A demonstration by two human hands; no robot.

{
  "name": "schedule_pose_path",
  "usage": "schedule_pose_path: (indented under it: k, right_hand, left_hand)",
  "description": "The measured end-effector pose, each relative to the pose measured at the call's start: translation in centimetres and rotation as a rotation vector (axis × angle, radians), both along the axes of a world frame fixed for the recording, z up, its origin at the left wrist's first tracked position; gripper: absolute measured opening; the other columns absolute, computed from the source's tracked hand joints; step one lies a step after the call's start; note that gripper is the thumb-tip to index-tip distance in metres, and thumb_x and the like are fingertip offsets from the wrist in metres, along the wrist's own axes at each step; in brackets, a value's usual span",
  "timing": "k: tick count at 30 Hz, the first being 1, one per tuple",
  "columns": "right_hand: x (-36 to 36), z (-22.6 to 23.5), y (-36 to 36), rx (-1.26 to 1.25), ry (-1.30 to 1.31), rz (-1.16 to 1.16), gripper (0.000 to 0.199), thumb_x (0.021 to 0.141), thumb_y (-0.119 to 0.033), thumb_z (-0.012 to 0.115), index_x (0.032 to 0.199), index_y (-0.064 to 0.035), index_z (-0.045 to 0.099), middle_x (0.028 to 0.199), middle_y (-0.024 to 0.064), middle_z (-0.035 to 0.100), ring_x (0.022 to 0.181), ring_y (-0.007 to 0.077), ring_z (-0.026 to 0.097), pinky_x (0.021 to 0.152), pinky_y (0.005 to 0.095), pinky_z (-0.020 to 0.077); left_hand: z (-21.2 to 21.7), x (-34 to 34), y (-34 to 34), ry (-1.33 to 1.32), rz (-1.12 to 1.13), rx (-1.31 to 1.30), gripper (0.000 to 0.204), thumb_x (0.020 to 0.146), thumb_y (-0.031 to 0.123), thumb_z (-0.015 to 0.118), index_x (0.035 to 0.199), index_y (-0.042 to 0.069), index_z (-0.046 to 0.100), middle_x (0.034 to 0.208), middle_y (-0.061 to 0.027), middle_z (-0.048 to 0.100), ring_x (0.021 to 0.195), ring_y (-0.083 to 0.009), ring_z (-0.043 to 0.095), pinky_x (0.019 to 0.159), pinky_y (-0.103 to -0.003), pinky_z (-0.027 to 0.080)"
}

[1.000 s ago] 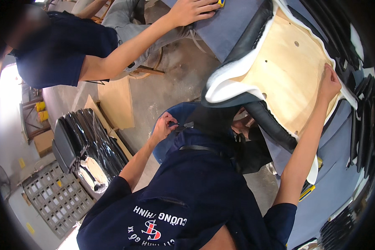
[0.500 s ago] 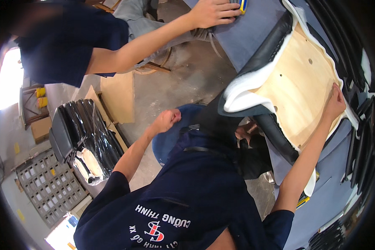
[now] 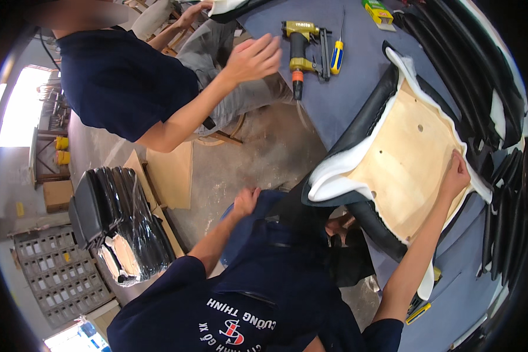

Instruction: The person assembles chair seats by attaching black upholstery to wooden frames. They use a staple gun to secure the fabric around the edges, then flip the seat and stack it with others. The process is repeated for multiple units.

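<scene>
A seat cushion (image 3: 393, 170) lies underside up on the grey table, with bare plywood, white padding and black leather-like cover around its sides. My right hand (image 3: 455, 176) is at its right edge, fingers pressed together where plywood meets padding. The padding and cover bulge loosely at the near left corner. My left hand (image 3: 246, 202) is held away from the table beside the blue stool (image 3: 232, 237), its fingers curled in with nothing visible in them. Beyond the cushion lie a staple gun (image 3: 299, 50) and a blue-and-yellow screwdriver (image 3: 337, 57).
A co-worker's hand (image 3: 255, 58) hovers left of the staple gun. Black covers (image 3: 469, 76) line the table's right side. A small green-and-yellow box (image 3: 379, 14) stands at the far edge, a yellow-handled tool (image 3: 418, 313) nearby me. Stacked black cushions (image 3: 126, 220) stand left on the floor.
The co-worker's hand has drawn back from the table, leaving the staple gun and screwdriver in sight. The view has shifted. My right hand stays at the cushion's edge.
</scene>
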State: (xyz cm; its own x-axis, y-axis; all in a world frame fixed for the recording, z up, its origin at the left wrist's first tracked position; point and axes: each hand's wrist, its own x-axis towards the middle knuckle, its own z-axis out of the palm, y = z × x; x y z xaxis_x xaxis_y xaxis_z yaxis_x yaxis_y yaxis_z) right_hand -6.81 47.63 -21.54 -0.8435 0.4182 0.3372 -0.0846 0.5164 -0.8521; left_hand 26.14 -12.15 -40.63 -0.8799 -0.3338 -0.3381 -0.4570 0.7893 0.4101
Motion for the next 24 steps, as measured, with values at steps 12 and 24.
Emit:
schedule_pose_path:
  k: [12, 24]
  right_hand:
    - [0.2, 1.0, -1.0, 0.025, 0.011, 0.003, 0.025, 0.098, -0.005, 0.058, 0.11, 0.009, 0.075, 0.111, 0.0144, 0.077, 0.104, 0.0215, 0.073, 0.098, 0.0297, 0.0541]
    - [0.4, 1.4, -1.4, -0.004, 0.005, -0.009, 0.023, 0.097, -0.003, 0.059, 0.107, 0.009, 0.075, 0.11, 0.0133, 0.077, 0.103, 0.0206, 0.072, 0.096, 0.0296, 0.0547]
  left_hand:
    - [-1.9, -2.6, -1.4, -0.225, 0.178, 0.311, 0.032, 0.094, 0.033, 0.06, 0.111, 0.012, 0.078, 0.109, -0.0191, 0.076, 0.107, -0.0377, 0.071, 0.095, -0.047, 0.054]
    - [-4.2, -2.5, -2.1, -0.18, 0.407, 0.453, 0.026, 0.088, 0.029, 0.064, 0.103, 0.013, 0.08, 0.101, -0.0151, 0.078, 0.101, -0.0347, 0.074, 0.09, -0.043, 0.056]
